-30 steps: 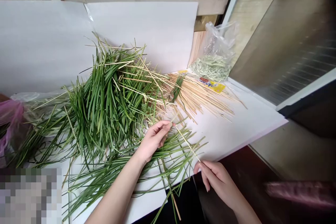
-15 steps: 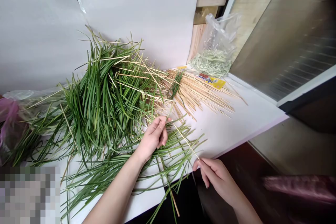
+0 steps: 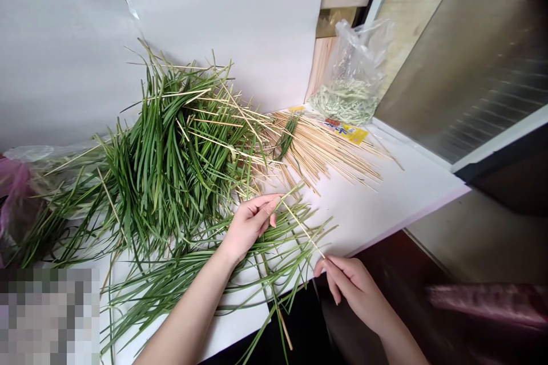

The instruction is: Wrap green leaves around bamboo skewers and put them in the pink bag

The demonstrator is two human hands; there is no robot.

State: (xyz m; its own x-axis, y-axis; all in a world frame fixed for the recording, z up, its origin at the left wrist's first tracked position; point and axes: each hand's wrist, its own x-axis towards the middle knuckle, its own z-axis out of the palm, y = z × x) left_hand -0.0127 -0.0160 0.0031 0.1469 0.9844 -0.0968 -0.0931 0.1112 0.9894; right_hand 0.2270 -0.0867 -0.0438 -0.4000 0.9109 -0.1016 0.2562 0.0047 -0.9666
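Between the thumb and fingers of my left hand (image 3: 253, 223) is a green chive stalk (image 3: 291, 190), its pale end pointing up and right. My right hand (image 3: 347, 280) pinches the lower end of a thin bamboo skewer (image 3: 303, 228). The skewer slants up to the left, its far tip at the stalk by my left fingers; whether it pierces the stalk I cannot tell. Beneath my left hand and forearm spreads a loose layer of chives (image 3: 180, 279). Behind it rises a big heap of chives (image 3: 158, 165) with several skewers stuck through or lying on it.
Many bare skewers (image 3: 338, 157) lie fanned out at the back right, a few chives across them. A clear plastic bag (image 3: 355, 80) of pale green shreds stands behind. Pinkish plastic (image 3: 19, 188) lies at far left. The white table's (image 3: 411, 205) edge runs along the right.
My left hand has shifted slightly right, and more of the chive stalk now shows beyond its fingertips, beside the skewer's tip. My right hand has hardly moved.
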